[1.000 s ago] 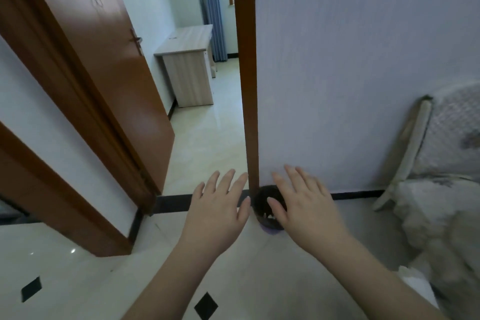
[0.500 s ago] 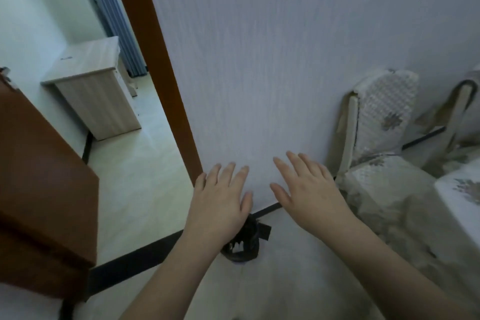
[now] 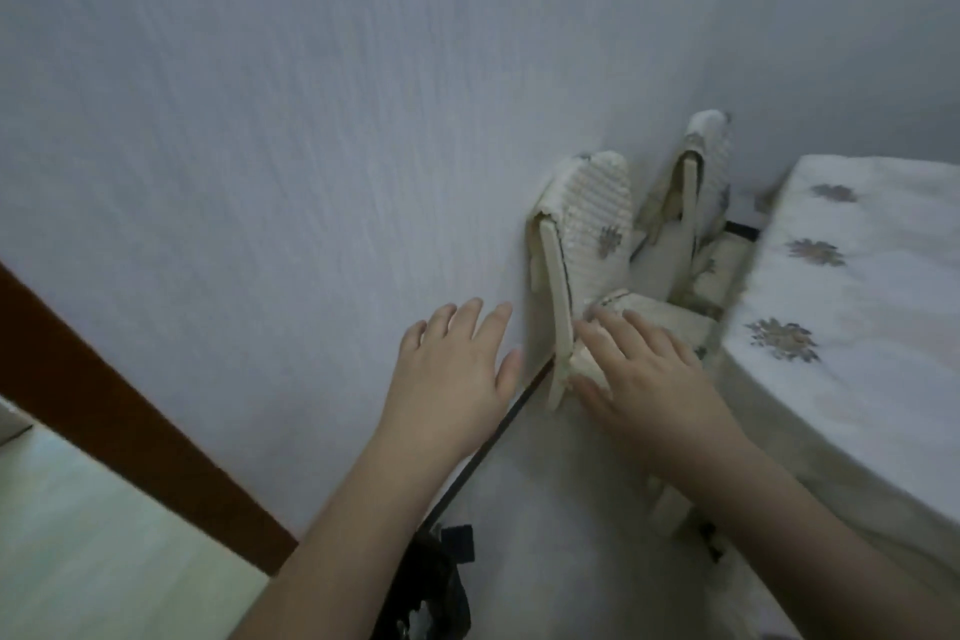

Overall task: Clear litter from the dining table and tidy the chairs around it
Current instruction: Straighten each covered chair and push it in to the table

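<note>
pale wall (image 3: 311,120) | brown door frame (image 3: 130,437) | black skirting (image 3: 498,437)

The floor (image 3: 561,509) is pale and shiny. Two chairs stand on it, close to the wall. The near chair (image 3: 587,229) has a white bumpy cover with a flower on its back. The far chair (image 3: 701,182) stands just behind it. The surface (image 3: 852,286) stands on the floor at the right, next to the chairs. A white cloth (image 3: 810,463) with flowers hangs over it. A dark bin (image 3: 436,587) sits on the floor by the wall, at the bottom.
</note>
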### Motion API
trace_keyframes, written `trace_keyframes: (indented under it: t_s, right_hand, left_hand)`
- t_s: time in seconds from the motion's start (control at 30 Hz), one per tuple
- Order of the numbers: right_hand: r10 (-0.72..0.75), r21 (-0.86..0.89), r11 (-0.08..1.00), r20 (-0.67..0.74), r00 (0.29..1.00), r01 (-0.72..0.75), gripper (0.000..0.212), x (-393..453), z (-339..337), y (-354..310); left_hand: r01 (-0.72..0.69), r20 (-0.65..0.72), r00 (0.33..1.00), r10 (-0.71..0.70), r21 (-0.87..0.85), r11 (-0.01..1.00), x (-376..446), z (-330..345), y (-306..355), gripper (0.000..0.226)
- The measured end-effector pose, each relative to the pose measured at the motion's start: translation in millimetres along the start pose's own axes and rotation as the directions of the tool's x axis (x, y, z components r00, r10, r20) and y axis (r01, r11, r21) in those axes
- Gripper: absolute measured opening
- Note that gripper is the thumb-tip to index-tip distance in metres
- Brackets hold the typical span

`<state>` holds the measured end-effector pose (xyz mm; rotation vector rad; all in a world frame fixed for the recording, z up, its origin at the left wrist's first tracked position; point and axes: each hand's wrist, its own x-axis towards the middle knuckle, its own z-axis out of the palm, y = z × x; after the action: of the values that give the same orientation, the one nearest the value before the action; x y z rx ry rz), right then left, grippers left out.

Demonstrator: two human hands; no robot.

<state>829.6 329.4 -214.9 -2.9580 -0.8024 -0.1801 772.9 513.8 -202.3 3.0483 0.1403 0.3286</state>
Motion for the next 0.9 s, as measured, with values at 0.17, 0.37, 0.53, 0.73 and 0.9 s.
trace_keyframes:
  t_s: [0.17, 0.37, 0.53, 0.73, 0.9]
  right_hand:
    - [0.129, -0.002, 0.992, -0.02, 0.991, -0.129, 0.063, 38.4, 4.6, 50.4]
    - [0.199, 0.053, 0.979, -0.029, 0.98, -0.197, 0.07, 98.5, 12.3, 109.3]
    - [0.224, 0.071, 0.972, -0.015, 0.974, -0.223, 0.062, 146.3, 14.4, 155.9]
    - [0.239, 0.097, 0.966, 0.007, 0.971, -0.239, 0.066, 202.4, 30.2, 177.0]
    - [0.236, 0.11, 0.965, 0.022, 0.971, -0.237, 0.057, 259.6, 43.3, 182.1]
  left_hand:
    - [-0.12, -0.029, 0.992, 0.119, -0.05, 0.991, 78.7, 17.4, 20.0, 0.071]
    - [-0.198, -0.001, 0.98, 0.198, -0.04, 0.979, 173.6, 41.7, 41.3, 0.057]
    - [-0.207, -0.01, 0.978, 0.207, -0.003, 0.978, 242.7, 55.7, 47.9, 0.07]
    - [-0.211, 0.037, 0.977, 0.212, -0.035, 0.977, 307.4, 86.9, 39.0, 0.069]
    - [-0.206, 0.05, 0.977, 0.208, -0.051, 0.977, 366.8, 120.6, 17.0, 0.064]
